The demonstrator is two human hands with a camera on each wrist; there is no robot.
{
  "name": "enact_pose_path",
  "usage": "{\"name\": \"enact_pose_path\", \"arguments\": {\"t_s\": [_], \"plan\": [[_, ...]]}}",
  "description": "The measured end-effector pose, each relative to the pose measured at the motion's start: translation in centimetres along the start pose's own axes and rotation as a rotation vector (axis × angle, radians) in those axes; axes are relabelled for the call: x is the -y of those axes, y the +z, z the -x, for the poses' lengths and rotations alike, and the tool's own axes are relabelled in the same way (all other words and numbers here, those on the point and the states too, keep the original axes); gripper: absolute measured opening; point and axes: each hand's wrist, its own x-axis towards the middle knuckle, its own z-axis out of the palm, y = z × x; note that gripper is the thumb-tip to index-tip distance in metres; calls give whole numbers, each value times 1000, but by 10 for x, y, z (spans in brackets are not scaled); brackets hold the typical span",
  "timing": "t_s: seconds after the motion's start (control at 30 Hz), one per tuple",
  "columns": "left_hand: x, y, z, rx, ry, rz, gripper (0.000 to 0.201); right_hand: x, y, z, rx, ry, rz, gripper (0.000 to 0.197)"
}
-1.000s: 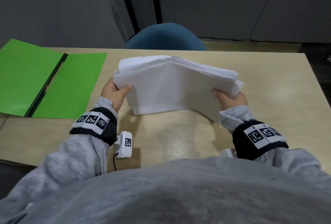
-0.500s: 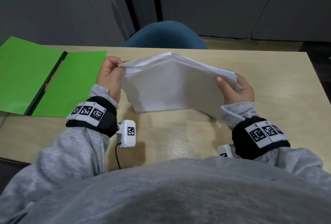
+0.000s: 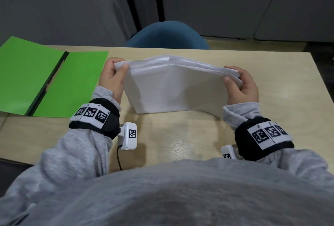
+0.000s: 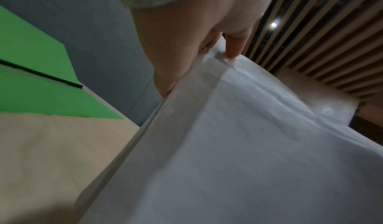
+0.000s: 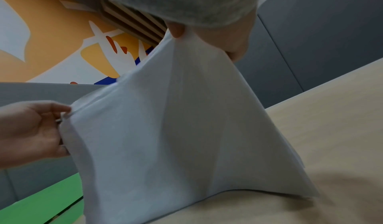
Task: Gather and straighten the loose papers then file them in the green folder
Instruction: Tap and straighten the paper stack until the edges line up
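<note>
A stack of white papers (image 3: 173,88) stands on its lower edge on the wooden table (image 3: 180,135), bowed upward in the middle. My left hand (image 3: 113,73) grips its upper left corner, thumb in front and fingers behind. My right hand (image 3: 240,84) grips the upper right end the same way. The sheets' top edges are slightly fanned. In the left wrist view the papers (image 4: 248,145) fill the right side under my left hand (image 4: 196,50). The right wrist view shows the papers (image 5: 176,137) hanging between both hands. The green folder (image 3: 45,79) lies open and flat at the table's left.
A blue chair back (image 3: 167,35) stands beyond the table's far edge. Grey cabinet panels (image 3: 235,5) rise behind it. The table's near part (image 3: 180,135) in front of my torso is bare wood.
Both hands have lifted and shifted up to the stack's top corners. The papers now stand more upright, and their top edges look more even than a second ago.
</note>
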Motion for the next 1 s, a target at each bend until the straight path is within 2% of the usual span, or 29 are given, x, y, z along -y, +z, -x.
{"name": "enact_pose_path", "arguments": {"t_s": [0.13,0.2,0.27,0.37,0.43,0.5,0.63,0.77,0.83,0.9,0.93,1.0], "plan": [[2,-2,-2,-131,-120,163,15,-3,-2,-3,-35,-16,59,22],[5,-5,-2,-179,-152,148,10,-4,-3,-4,-46,-19,76,24],[8,-7,-1,-145,-157,146,12,-7,-5,-5,-30,1,95,27],[19,-13,3,34,-33,8,54,-15,-7,-7,33,67,113,36],[26,-14,8,83,3,-141,72,-18,-8,-9,61,112,157,36],[34,-14,10,105,-44,-173,70,-20,-6,-9,75,163,206,27],[36,-7,13,14,-112,-192,37,-18,0,-5,53,161,203,3],[22,-8,4,-121,-27,49,33,-13,-1,-6,-58,48,127,8],[25,-12,2,-86,-5,-8,41,-19,-5,-8,-19,40,191,30],[36,-15,4,-14,-18,-131,48,-28,-7,-10,51,98,270,45],[41,-14,4,-4,-34,-165,50,-32,-7,-12,74,130,298,46],[44,-12,5,-29,-49,-179,47,-35,-6,-12,87,144,337,31]]}}
